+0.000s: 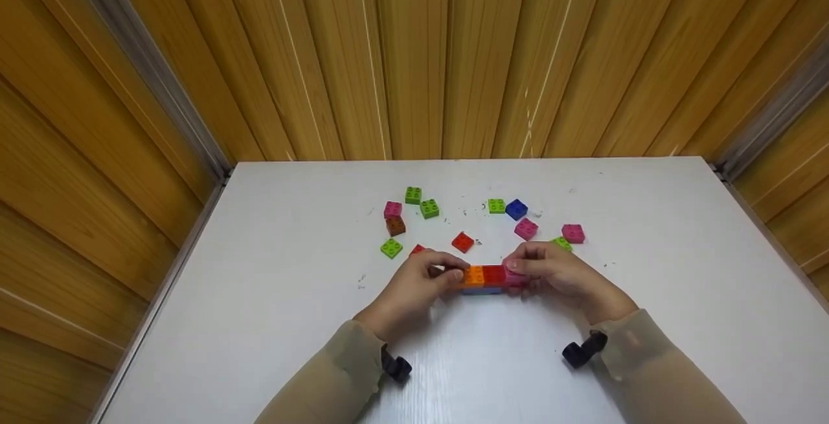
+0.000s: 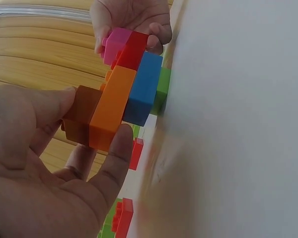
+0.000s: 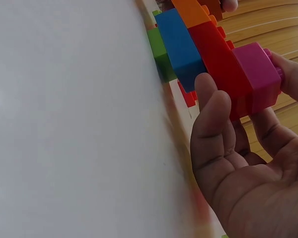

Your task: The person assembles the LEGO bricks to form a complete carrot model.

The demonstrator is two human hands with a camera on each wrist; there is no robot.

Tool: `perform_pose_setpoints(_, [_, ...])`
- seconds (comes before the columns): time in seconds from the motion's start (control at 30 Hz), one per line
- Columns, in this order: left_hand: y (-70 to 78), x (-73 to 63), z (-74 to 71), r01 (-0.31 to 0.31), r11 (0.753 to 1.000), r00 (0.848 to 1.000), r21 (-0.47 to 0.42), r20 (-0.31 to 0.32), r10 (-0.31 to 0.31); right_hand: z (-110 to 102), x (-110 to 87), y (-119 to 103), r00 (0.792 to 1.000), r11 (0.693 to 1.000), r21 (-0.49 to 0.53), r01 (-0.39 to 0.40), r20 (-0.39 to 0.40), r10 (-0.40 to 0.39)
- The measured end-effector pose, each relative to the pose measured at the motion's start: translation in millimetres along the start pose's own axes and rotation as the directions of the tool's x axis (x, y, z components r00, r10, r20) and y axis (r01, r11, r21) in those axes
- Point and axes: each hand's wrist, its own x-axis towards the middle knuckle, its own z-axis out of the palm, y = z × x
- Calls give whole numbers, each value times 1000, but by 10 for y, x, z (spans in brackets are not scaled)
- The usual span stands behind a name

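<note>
Both hands hold a joined stack of building bricks. In the left wrist view a green brick is at its bottom, with a blue brick on that. An orange brick and a red brick lie end to end on the blue one. A brown brick tops the orange end, and a pink brick tops the red end. My left hand pinches the brown and orange end between thumb and fingers. At the opposite end, my right hand grips the pink and red bricks.
Loose bricks lie on the white table beyond the hands. Among them are a red brick, a dark blue brick, a brown brick and several green and pink ones. A wood-look panel wall rises behind the table.
</note>
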Motion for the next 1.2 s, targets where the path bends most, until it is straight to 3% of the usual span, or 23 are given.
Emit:
perform_pose_setpoints(0.57, [11,-10,-3,-7,1000,1000,0,-13,7,8,5,-11,1000,1000,10,-6,-1,6])
perform_pose_setpoints(0.93, [16,-21,9,-22,1000,1000,11,-7,22,-114,-11,102,994,996,87,22,109,-32])
perform_pose_setpoints(1.2, [14,-35,-15,-43,999,999,27,4,43,-106,-20,103,998,997,69,28,53,-32])
